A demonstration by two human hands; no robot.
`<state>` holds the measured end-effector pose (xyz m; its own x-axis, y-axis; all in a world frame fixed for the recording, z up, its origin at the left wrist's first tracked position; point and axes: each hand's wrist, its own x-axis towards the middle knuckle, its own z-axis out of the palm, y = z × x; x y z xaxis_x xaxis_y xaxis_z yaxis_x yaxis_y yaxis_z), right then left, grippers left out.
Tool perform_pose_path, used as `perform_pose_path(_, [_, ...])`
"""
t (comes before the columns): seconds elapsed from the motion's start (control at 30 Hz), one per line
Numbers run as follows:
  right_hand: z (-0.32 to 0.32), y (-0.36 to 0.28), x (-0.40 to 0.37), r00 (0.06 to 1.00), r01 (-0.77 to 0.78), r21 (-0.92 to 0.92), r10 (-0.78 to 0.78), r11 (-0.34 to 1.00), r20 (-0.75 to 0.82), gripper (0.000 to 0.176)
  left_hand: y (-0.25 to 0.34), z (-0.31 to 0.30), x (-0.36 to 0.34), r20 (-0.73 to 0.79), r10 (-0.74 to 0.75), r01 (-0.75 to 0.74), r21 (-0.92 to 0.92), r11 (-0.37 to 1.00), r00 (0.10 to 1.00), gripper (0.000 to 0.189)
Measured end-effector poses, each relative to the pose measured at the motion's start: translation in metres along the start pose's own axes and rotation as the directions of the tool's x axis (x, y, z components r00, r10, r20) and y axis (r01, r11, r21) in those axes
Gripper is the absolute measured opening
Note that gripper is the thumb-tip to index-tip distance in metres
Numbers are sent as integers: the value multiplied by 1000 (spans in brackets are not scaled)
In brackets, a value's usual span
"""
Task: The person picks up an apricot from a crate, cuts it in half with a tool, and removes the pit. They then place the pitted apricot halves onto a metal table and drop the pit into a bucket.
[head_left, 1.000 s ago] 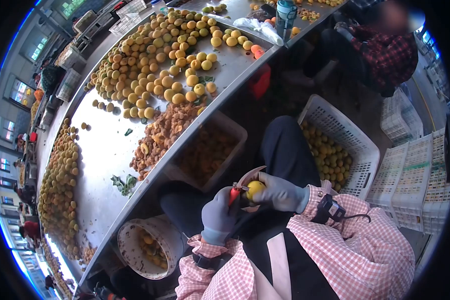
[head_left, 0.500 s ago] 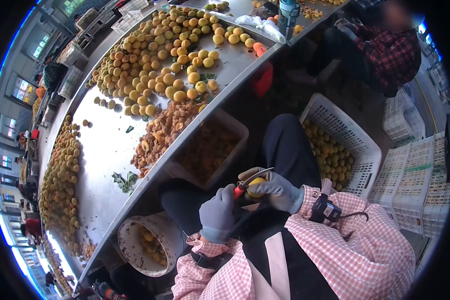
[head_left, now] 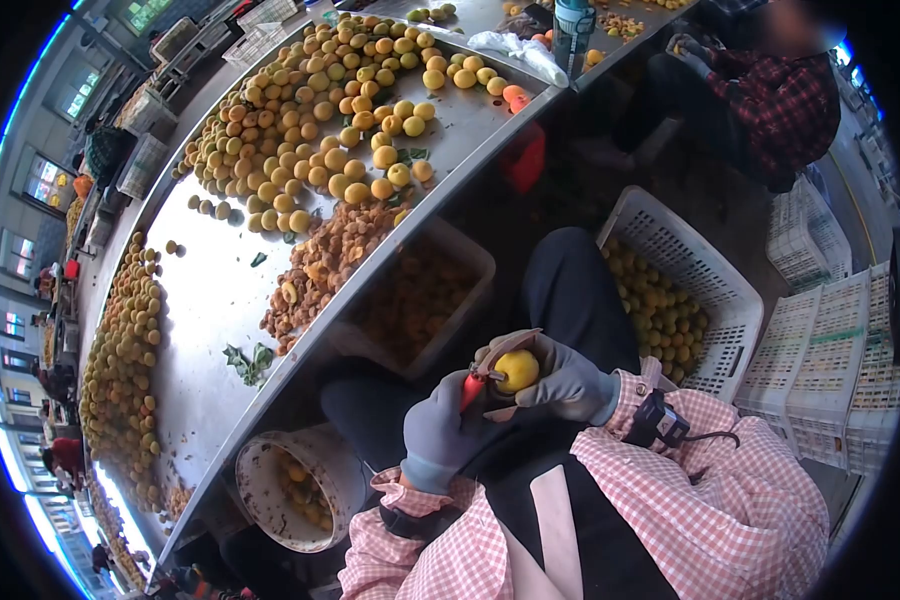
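My left hand (head_left: 443, 425), in a grey glove, is closed round the red handle of a hand tool (head_left: 473, 388) with a curved metal blade. The tool's working end meets a yellow apricot (head_left: 517, 371) over my lap. Gloved fingers of my right hand (head_left: 567, 382) wrap the fruit from behind and below, leaving its front bare. Part of the blade is hidden by the fruit and fingers. Under the table edge, near my knees, a crate of brownish fruit pieces (head_left: 420, 300) stands, and a white bucket (head_left: 345, 475) with yellow pieces sits to my left.
Whole apricots (head_left: 300, 130) and a heap of brown pieces (head_left: 335, 250) lie on the metal table (head_left: 205, 330). A white crate (head_left: 725, 290) of fruit stands at my right, beside stacked crates (head_left: 815, 350). Another person (head_left: 760, 100) sits at the upper right.
My right hand has turned the apricot, so more of it shows. The tool's curved blade, plain above the fruit before, is now mostly out of sight around it.
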<state>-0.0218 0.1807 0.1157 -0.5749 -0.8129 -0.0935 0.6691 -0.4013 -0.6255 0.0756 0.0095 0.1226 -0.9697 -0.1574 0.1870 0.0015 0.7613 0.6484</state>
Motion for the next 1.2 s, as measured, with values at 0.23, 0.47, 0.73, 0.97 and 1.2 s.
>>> perform_pose_path(0.23, [8, 8, -6, 990, -112, -88, 104, 990, -93, 47, 3, -3, -1, 1, 147, -140, 315, 939, 989, 58])
perform_pose_path(0.47, [13, 15, -10, 980, -72, -56, 60, 996, -189, 45, 3, -2, -1, 61, 123, -137, 403, 905, 991, 58])
perform_pose_path(0.73, [11, 17, -4, 955, 113, -731, -277, 673, -108, 40, -3, 16, 1, 71, 67, -77, 152, 985, 995, 63])
perform_pose_path(0.97, [-8, -3, 5, 991, -94, -672, 5, 735, -133, 39, -23, 26, -4, 263, -25, 40, -48, 998, 964, 60])
perform_pose_path(1.2, [-11, -9, 1, 989, 0, -981, -146, 192, -28, 51, -7, 10, 13, 713, -8, 704, -690, 168, 701, 60])
